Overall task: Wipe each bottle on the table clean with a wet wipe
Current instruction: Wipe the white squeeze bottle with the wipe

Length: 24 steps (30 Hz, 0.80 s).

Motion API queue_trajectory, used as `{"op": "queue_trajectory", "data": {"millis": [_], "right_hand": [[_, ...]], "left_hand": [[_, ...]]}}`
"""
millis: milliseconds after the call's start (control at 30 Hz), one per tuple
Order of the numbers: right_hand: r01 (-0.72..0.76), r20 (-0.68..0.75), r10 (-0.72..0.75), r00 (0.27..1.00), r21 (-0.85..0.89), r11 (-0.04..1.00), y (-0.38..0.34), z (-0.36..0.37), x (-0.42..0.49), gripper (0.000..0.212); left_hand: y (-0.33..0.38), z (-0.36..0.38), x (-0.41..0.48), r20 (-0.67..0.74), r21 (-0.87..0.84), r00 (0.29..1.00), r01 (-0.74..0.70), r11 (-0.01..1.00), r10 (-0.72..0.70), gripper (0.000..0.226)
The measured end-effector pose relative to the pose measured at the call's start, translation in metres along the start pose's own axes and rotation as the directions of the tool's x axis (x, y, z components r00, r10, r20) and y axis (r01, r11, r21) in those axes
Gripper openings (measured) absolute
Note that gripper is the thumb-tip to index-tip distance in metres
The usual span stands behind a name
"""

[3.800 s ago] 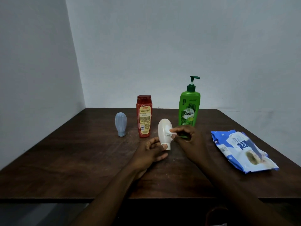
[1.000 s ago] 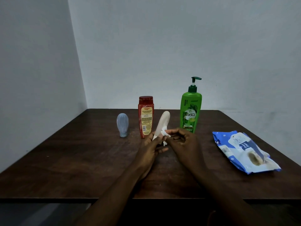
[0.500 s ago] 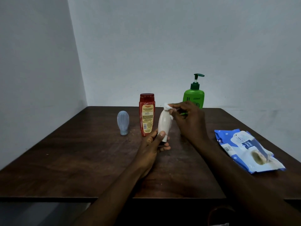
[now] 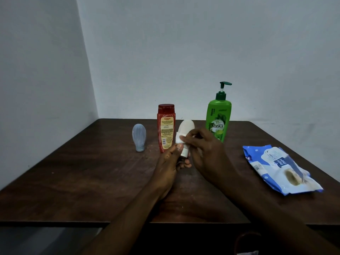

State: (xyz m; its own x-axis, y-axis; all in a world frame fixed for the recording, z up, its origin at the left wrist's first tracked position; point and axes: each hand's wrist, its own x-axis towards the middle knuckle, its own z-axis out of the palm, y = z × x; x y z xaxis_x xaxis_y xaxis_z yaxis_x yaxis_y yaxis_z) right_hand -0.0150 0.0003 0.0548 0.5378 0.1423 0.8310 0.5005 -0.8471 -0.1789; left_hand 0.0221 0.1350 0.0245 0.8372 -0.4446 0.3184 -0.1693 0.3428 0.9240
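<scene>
The left hand (image 4: 171, 162) grips the low end of the white bottle (image 4: 185, 128). The thumb is on the front and the other fingers curl round below it. The bottle stands almost straight up, with its round end on top and its small cap end down in the hand. It is over the middle of the table (image 4: 92, 172). I cannot tell if it touches the wood.

The right hand (image 4: 204, 150) pinches a small white wipe (image 4: 179, 138) between thumb and fingers and presses it on the middle of the white bottle, just above the left thumb.

Behind the hands three more bottles stand on the table. The red bottle (image 4: 166, 127) is just to the left of the white one. The grey bottle (image 4: 139, 137) is further left, standing on its cap. The green bottle (image 4: 219, 120) has a pump on top and stands to the right, behind the right hand.

A blue and white pack (image 4: 281, 168) lies flat near the right edge of the table, well apart from the bottles. It has a dark oval spot on top.

The wall (image 4: 184, 52) behind is plain and pale.
</scene>
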Motion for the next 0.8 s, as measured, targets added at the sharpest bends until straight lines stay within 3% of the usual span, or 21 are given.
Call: {"op": "queue_trajectory", "data": {"millis": [133, 333, 500, 667, 800], "right_hand": [[-0.026, -0.004, 0.026, 1.0, 0.031, 0.999, -0.003, -0.003, -0.013, 0.034], [-0.023, -0.034, 0.023, 0.999, 0.023, 0.999, -0.002, -0.011, -0.003, 0.03], [-0.125, -0.146, 0.132, 0.98, 0.057, 0.99, 0.01, -0.018, 0.022, 0.021], [-0.236, -0.171, 0.275, 0.946, 0.215, 0.948, 0.024, -0.022, 0.045, 0.016], [-0.224, -0.183, 0.273, 0.945, 0.246, 0.943, 0.023, -0.021, 0.044, 0.016]], "left_hand": [[0.001, 0.001, -0.003, 0.035, 0.006, 0.999, -0.04, 0.999, 0.04, 0.029], [0.0, 0.0, -0.001, 0.036, 0.036, 0.998, -0.044, 0.998, 0.043, 0.04], [0.001, 0.0, -0.002, 0.056, 0.01, 0.998, -0.012, 1.0, 0.012, 0.041], [0.002, 0.0, -0.002, 0.078, -0.011, 0.997, 0.023, 1.0, -0.023, 0.037], [0.002, -0.001, -0.002, 0.089, -0.03, 0.996, 0.029, 0.999, -0.026, 0.039]]}}
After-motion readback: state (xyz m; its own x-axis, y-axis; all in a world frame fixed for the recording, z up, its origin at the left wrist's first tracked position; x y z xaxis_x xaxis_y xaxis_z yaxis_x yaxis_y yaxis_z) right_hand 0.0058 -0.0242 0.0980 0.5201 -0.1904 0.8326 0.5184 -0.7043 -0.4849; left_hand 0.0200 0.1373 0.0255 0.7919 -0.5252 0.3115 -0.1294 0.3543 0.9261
